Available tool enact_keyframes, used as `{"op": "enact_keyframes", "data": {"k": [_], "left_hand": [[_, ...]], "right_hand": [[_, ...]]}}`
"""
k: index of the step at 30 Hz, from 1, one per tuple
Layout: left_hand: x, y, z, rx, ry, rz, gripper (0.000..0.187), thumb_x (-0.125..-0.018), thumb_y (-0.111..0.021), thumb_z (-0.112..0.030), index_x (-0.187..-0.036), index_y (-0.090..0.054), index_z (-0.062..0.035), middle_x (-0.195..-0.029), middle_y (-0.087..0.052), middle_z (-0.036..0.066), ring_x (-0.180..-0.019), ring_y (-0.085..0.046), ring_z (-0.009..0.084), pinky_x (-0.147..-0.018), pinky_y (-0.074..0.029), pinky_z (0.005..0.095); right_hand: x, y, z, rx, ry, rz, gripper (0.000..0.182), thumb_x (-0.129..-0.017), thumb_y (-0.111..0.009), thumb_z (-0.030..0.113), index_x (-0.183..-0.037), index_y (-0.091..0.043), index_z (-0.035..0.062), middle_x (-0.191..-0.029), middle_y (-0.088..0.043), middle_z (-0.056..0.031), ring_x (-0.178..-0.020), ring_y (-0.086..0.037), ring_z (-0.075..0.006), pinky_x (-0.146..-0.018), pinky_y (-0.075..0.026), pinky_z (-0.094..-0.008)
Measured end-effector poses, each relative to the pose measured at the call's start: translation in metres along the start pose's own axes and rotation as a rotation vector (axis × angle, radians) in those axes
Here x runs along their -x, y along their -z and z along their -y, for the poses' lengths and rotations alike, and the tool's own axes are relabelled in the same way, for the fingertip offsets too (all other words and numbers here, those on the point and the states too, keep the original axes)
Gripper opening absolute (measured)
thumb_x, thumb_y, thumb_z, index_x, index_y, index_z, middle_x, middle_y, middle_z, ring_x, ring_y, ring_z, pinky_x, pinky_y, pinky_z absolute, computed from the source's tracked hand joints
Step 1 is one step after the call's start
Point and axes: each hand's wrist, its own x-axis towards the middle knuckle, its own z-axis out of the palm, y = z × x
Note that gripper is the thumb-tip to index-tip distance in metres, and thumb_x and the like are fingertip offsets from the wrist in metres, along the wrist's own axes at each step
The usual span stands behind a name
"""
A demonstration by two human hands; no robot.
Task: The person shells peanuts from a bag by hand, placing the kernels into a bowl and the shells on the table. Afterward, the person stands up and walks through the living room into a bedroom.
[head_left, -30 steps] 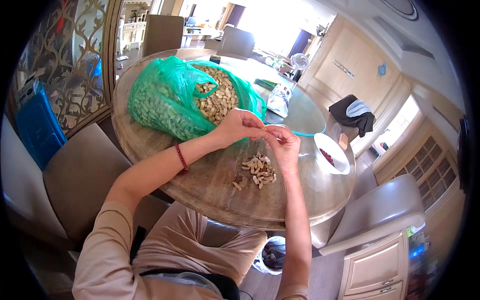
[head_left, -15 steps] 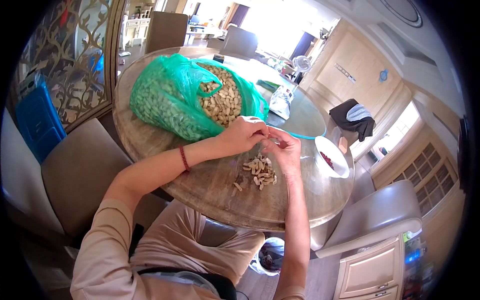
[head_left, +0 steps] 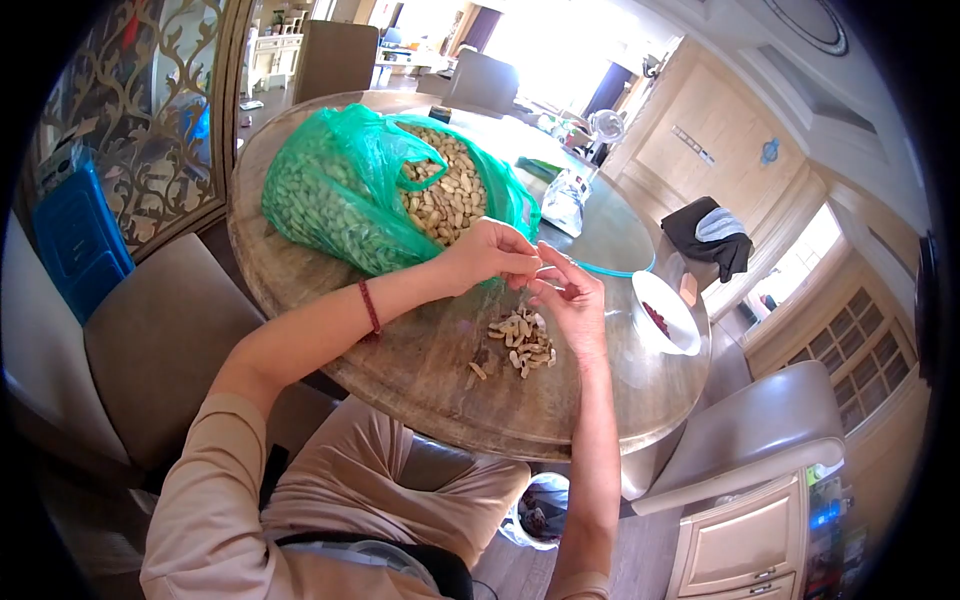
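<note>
My left hand (head_left: 492,256) and my right hand (head_left: 572,298) meet fingertip to fingertip over the table, both closed in a pinch on a peanut (head_left: 543,269) that the fingers mostly hide. Below them lies a small heap of peanut shells (head_left: 522,340), with one piece apart to its left. A green plastic bag (head_left: 335,190) rests just beyond my left hand, its mouth showing many unshelled peanuts (head_left: 450,195). To the right of my right hand stands a white bowl (head_left: 682,330) with reddish peanut kernels (head_left: 656,319) in it.
The round wooden table (head_left: 430,395) carries a glass turntable and a white-silver packet (head_left: 567,200) at the back. A lined waste bin (head_left: 540,515) stands on the floor below the edge. Chairs flank me, left (head_left: 170,330) and right (head_left: 745,430).
My left hand's fingers have lifted slightly and shifted their pinch, and my right index finger is raised a little. Bag, shell heap and bowl stay put on the table.
</note>
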Motion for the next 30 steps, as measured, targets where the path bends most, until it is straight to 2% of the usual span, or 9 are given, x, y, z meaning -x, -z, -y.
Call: {"op": "enact_keyframes", "data": {"k": [1, 3, 6, 9, 16, 18, 21, 27, 30], "left_hand": [[-0.001, 0.002, 0.000, 0.002, 0.000, -0.001, 0.016, -0.082, -0.063, -0.015, -0.080, -0.062, 0.0003, -0.070, -0.061, 0.004, -0.063, -0.058, 0.0108, -0.055, -0.046, 0.0236], [-0.001, 0.005, 0.000, 0.240, 0.183, 0.086, 0.018, -0.083, -0.062, -0.019, -0.082, -0.063, -0.0005, -0.070, -0.061, 0.005, -0.061, -0.057, 0.0104, -0.054, -0.044, 0.0213], [0.000, 0.001, 0.007, 0.189, 0.193, 0.056, 0.022, -0.085, -0.060, -0.022, -0.083, -0.064, -0.0005, -0.070, -0.061, 0.005, -0.060, -0.056, 0.0102, -0.052, -0.044, 0.0212], [0.001, -0.003, 0.010, 0.184, 0.191, 0.064, 0.022, -0.086, -0.059, -0.022, -0.082, -0.064, -0.0006, -0.069, -0.061, 0.005, -0.060, -0.056, 0.0102, -0.052, -0.044, 0.0219], [0.001, -0.004, 0.009, 0.203, 0.190, 0.100, 0.024, -0.087, -0.058, -0.023, -0.080, -0.064, -0.0010, -0.068, -0.060, 0.005, -0.057, -0.055, 0.0101, -0.050, -0.043, 0.0225], [0.000, -0.005, 0.009, 0.068, 0.205, 0.062, 0.024, -0.087, -0.057, -0.023, -0.083, -0.064, -0.0011, -0.068, -0.060, 0.005, -0.055, -0.055, 0.0101, -0.049, -0.044, 0.0224], [0.001, -0.008, 0.009, 0.039, 0.122, -0.049, 0.024, -0.088, -0.056, -0.023, -0.089, -0.063, -0.0008, -0.069, -0.061, 0.005, -0.055, -0.056, 0.0100, -0.050, -0.046, 0.0217], [0.000, -0.009, 0.011, -0.063, 0.008, -0.001, 0.022, -0.086, -0.059, -0.019, -0.101, -0.062, -0.0023, -0.078, -0.063, 0.005, -0.064, -0.060, 0.0092, -0.056, -0.049, 0.0215], [-0.001, -0.008, 0.014, -0.048, 0.019, 0.038, 0.024, -0.082, -0.063, -0.014, -0.104, -0.062, -0.0040, -0.078, -0.064, 0.004, -0.067, -0.059, 0.0080, -0.059, -0.048, 0.0209]], "right_hand": [[0.000, 0.001, 0.000, 0.001, -0.001, 0.001, 0.034, -0.074, -0.064, -0.007, -0.107, -0.061, 0.0015, -0.105, -0.060, -0.0076, -0.080, -0.061, -0.0117, -0.059, -0.054, -0.0235], [0.000, 0.002, -0.002, 0.071, 0.047, 0.011, 0.032, -0.074, -0.063, -0.007, -0.105, -0.062, 0.0015, -0.106, -0.059, -0.0079, -0.079, -0.061, -0.0119, -0.058, -0.053, -0.0224], [-0.001, 0.004, -0.006, 0.038, 0.036, -0.017, 0.026, -0.072, -0.068, -0.001, -0.098, -0.066, 0.0031, -0.100, -0.059, -0.0055, -0.073, -0.059, -0.0088, -0.057, -0.052, -0.0199], [0.000, 0.005, -0.006, 0.107, 0.087, -0.034, 0.020, -0.072, -0.068, -0.001, -0.091, -0.067, 0.0025, -0.092, -0.060, -0.0044, -0.071, -0.059, -0.0084, -0.055, -0.051, -0.0191], [0.001, 0.006, -0.003, 0.088, 0.081, -0.031, 0.016, -0.072, -0.069, -0.001, -0.087, -0.068, 0.0024, -0.084, -0.060, -0.0029, -0.069, -0.057, -0.0066, -0.052, -0.047, -0.0177], [0.001, 0.006, -0.003, 0.133, 0.103, -0.065, 0.009, -0.073, -0.069, 0.000, -0.082, -0.068, 0.0006, -0.078, -0.061, -0.0019, -0.065, -0.055, -0.0050, -0.051, -0.044, -0.0179], [0.004, 0.003, -0.001, 0.101, 0.040, -0.126, 0.005, -0.073, -0.069, 0.001, -0.074, -0.065, -0.0010, -0.067, -0.059, 0.0005, -0.058, -0.049, -0.0024, -0.048, -0.038, -0.0178], [0.001, 0.008, -0.016, 0.277, 0.076, -0.145, 0.010, -0.075, -0.068, 0.006, -0.071, -0.062, -0.0014, -0.057, -0.053, 0.0047, -0.054, -0.041, 0.0001, -0.046, -0.032, -0.0164], [0.000, 0.010, -0.016, 0.155, -0.002, -0.132, 0.010, -0.078, -0.064, 0.005, -0.070, -0.061, 0.0000, -0.056, -0.054, 0.0021, -0.048, -0.046, -0.0031, -0.043, -0.035, -0.0190]]}}
